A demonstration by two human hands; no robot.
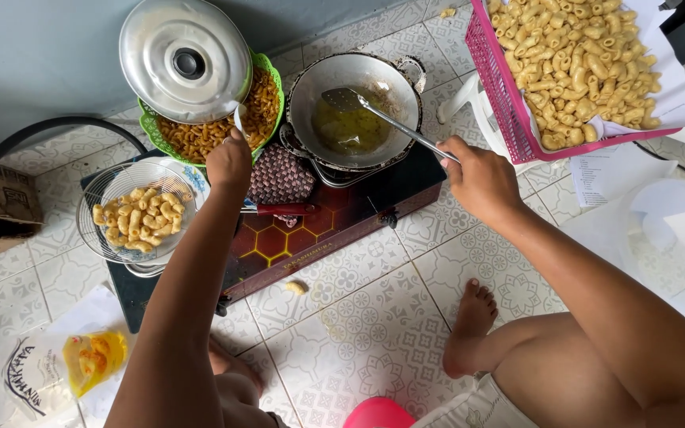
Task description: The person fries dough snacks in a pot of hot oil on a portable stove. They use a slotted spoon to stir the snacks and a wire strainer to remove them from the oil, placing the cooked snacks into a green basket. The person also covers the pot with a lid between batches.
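Observation:
My right hand grips the long handle of a metal slotted spatula, whose blade rests in a dark wok holding yellow oil. The wok sits on a low red-and-black stove on the tiled floor. My left hand is closed on a white utensil at the rim of a green basket of browned fried macaroni. A round metal lid leans over that basket. A wire strainer with pale fried macaroni rests on the stove's left side.
A pink basket lined with paper, heaped with macaroni, stands on a white stool at the upper right. A patterned cloth lies by the wok. An oil pouch lies at the lower left. My bare foot rests on the tiles.

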